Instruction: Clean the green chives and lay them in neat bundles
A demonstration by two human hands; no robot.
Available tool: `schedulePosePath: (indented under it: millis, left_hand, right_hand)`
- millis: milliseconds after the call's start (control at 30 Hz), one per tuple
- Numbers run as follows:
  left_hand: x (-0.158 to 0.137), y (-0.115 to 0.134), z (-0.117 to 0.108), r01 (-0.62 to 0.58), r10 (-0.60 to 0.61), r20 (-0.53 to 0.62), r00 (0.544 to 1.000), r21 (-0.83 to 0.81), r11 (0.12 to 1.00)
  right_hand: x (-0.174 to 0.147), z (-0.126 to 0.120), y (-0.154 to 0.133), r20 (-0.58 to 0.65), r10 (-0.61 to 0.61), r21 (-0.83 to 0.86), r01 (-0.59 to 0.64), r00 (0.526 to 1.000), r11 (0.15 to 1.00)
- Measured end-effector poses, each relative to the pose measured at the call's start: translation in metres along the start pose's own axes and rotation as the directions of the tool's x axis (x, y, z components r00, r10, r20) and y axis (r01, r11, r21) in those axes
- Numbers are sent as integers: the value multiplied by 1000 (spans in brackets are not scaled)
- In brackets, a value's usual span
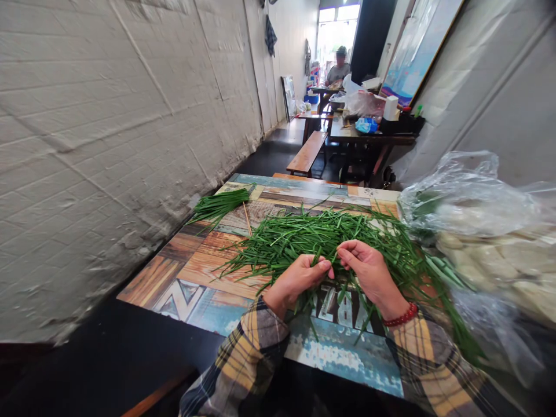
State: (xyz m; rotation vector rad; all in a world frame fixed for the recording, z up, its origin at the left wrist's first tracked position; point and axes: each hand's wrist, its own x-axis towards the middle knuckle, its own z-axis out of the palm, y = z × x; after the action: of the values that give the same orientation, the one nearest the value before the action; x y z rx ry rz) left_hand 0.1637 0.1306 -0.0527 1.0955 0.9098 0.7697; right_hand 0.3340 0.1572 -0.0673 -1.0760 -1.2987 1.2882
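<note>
A loose heap of garlic chives [295,234] spreads over the middle of the patterned table [217,263]. At its near edge my left hand [300,278] is closed, with green chive blades between thumb and fingers. Close beside it, my right hand [367,269] pinches at a blade of the chives, thumb against forefinger; the fingertips nearly meet those of the left. Toward the table's far left corner lies a neat bundle of chives [223,202], its blades lined up. A thin wooden stick [247,220] rests between bundle and heap.
Clear plastic bags [469,197] with pale pieces [490,260] in them crowd the right side. A white wall [108,145] runs along the left. Beyond stand a bench [308,152] and a cluttered table [351,132]. A person [339,72] sits far back.
</note>
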Motion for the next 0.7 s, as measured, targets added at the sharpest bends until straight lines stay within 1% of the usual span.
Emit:
schedulePosePath:
  millis: [133, 267, 367, 467, 567, 600, 633, 700]
  left_hand:
    - [-1, 1, 0, -12, 10, 33, 999, 48, 999]
    - [-3, 1, 1, 5, -13, 65, 998, 113, 994]
    - [-3, -1, 0, 3, -19, 103, 994, 154, 988]
    - [-1, -4, 1, -40, 18, 131, 991, 166, 985]
    - [-1, -5, 3, -27, -2, 227, 974, 124, 992]
    - [-2, -4, 3, -15, -13, 253, 967, 110, 994]
    - [-3, -3, 4, -11, -13, 258, 966, 93, 996]
    - [-5, -1, 5, -25, 19, 217, 976, 27, 999]
  right_hand:
    - [-1, 2, -1, 10, 22, 71, -23, 1000, 997]
    - [-2, 1, -4, 71, 23, 86, -29, 997, 996]
    - [-3, 0, -6, 121, 23, 61, -31, 992, 998]
    - [-5, -2, -7, 158, 27, 24, -31, 987, 999]
    - [-3, -7, -7, 232, 31, -33, -24, 972, 999]
    - [-1, -10, -6, 231, 25, -59, -11, 973, 998]
    - [2, -14, -5, 200, 9, -83, 8, 980, 997]
    - [10, -24, -2, 58, -55, -130, 62, 997, 990]
